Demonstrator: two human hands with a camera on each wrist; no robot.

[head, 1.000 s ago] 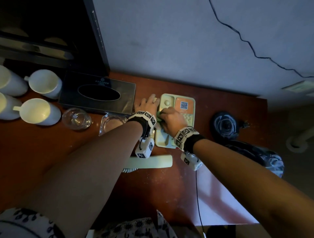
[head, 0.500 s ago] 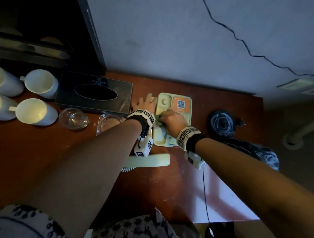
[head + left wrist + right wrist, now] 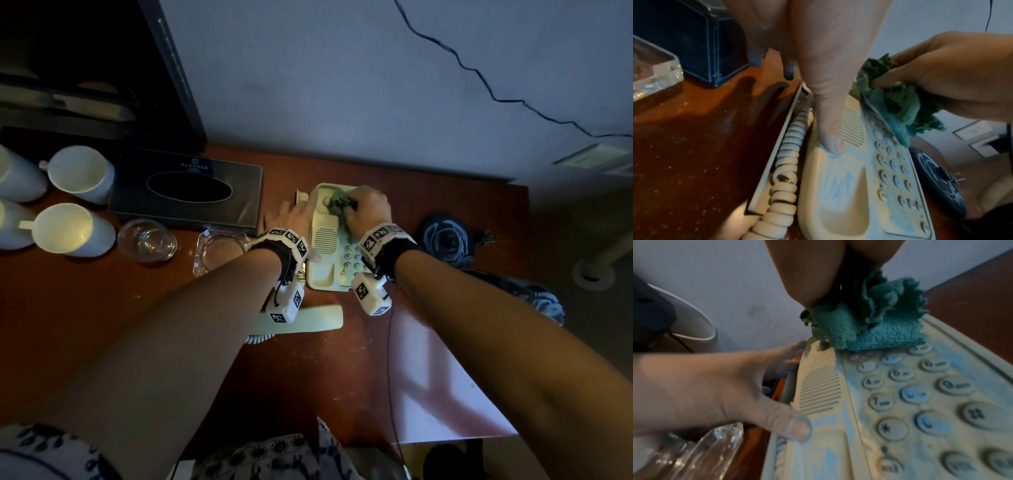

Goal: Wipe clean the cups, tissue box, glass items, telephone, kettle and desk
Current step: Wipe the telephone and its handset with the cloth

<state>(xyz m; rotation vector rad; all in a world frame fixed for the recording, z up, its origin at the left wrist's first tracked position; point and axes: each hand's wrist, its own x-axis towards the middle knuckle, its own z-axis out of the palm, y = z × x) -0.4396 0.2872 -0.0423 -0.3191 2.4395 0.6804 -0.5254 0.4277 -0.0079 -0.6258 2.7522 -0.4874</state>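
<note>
The cream telephone base sits on the brown desk near the wall, its handset lying off the cradle in front of it. My right hand grips a bunched green cloth and presses it on the far end of the base. The cloth lies just above the keypad. My left hand steadies the base's left side, with the thumb flat on top by the speaker grille and the fingers straight down beside it.
A dark tissue box, white cups, a glass bowl and a glass ashtray stand to the left. The kettle base and a dark kettle stand to the right. White paper lies at the front right.
My right hand has slid the cloth from the left middle of the phone to its far end, uncovering the keypad. The left hand stays at the phone's left side.
</note>
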